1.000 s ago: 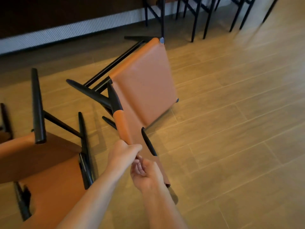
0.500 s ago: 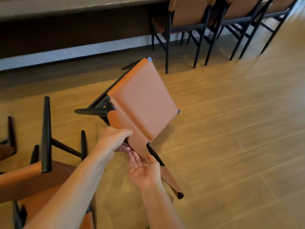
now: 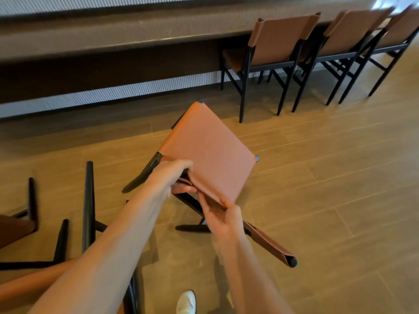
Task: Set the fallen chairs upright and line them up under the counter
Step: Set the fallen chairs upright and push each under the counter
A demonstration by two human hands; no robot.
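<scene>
Both hands are on the tilted chair (image 3: 210, 150), tan leather with a black frame. The left hand (image 3: 172, 177) has its fingers curled round the frame at the near-left corner of the big leather panel. The right hand (image 3: 223, 219) is palm-up just beside it, with its fingers wrapped round the leather edge from underneath. So that's two firm grips, nothing spread or flat.

The panel slopes up and away from the hands, with little grey caps on its far corners. Honestly I can't tell if that panel is the seat or the back. A narrow leather-wrapped bar runs out past the right hand and ends in a black tip. One black leg pokes out left of the left hand and another sits under the right hand. I can't tell whether either one touches the floor (image 3: 340, 189).

Left of the left arm there's a second fallen chair (image 3: 88, 200) with its black legs sticking up. Part of a third chair (image 3: 13, 225) shows further left at the frame edge.

Well beyond the hands and off to the right, three upright chairs (image 3: 278, 46) are lined up under the counter (image 3: 113, 35). It runs across beyond the hands. A white shoe (image 3: 186, 302) peeks in below, between the arms.
</scene>
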